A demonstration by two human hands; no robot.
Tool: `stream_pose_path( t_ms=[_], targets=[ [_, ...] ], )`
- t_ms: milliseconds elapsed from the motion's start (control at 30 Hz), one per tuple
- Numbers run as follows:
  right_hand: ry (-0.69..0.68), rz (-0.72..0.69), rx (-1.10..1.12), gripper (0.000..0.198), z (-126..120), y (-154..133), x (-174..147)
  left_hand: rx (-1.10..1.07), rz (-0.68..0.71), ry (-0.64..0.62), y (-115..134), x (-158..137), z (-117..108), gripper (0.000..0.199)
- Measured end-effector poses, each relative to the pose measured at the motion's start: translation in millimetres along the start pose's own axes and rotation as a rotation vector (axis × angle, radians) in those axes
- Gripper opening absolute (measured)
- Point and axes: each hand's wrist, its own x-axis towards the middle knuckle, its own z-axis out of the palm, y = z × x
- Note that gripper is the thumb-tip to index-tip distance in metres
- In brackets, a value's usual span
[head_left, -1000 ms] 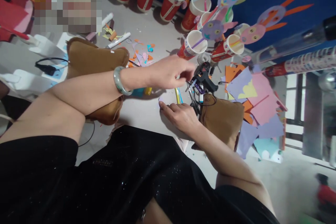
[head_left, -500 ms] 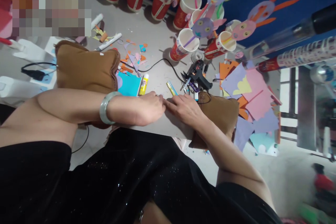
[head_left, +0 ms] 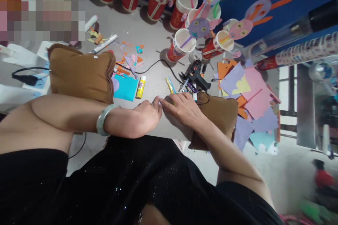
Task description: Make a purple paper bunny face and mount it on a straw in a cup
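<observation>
My left hand [head_left: 148,115], a pale bangle [head_left: 102,119] on its wrist, is closed in a pinch near the table's front edge. A tiny lilac piece [head_left: 160,101], perhaps paper, shows at its fingertips; its shape is mostly hidden. My right hand [head_left: 186,109] lies palm down with fingers stretched and apart, one fingertip meeting the left fingertips at the piece. Just beyond the right fingers lie a yellow pen-like stick [head_left: 169,85] and a blue one [head_left: 172,84]. A yellow glue stick [head_left: 141,87] lies past my left hand, beside a turquoise paper sheet [head_left: 124,88].
Brown cushions flank my hands, one at left [head_left: 81,72] and one at right [head_left: 218,112]. A black glue gun [head_left: 196,75] with a cable lies ahead. Red paper cups [head_left: 178,47] with straws and paper faces line the back. Coloured paper [head_left: 256,91] is piled right; scraps [head_left: 130,58] lie left.
The view has shifted slightly, so most things appear a little further left. My left fingertips are raised and bent more, and the lilac piece now shows between the hands.
</observation>
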Motion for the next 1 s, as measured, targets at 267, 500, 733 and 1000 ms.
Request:
stream_pose_path(
  t_ms=[267,500,733,1000],
  targets=[
    [0.099,0.056,-0.009,0.027,-15.4,-11.3,-8.9,-0.153,-0.117,-0.07,5.2,-1.9,-23.1,0.076],
    [0.213,0.447,-0.045,0.026,-21.9,-2.2,-34.3,-0.16,-0.092,-0.065,5.6,-0.2,-26.0,0.075],
    [0.178,0.719,0.039,0.029,-19.3,10.2,-55.8,-0.18,-0.136,-0.159,5.1,5.4,-34.6,0.085],
    [0.143,0.381,0.24,0.031,-15.0,-19.0,-29.0,-0.25,-0.176,-0.15,9.6,8.9,-29.4,0.094]
  ],
)
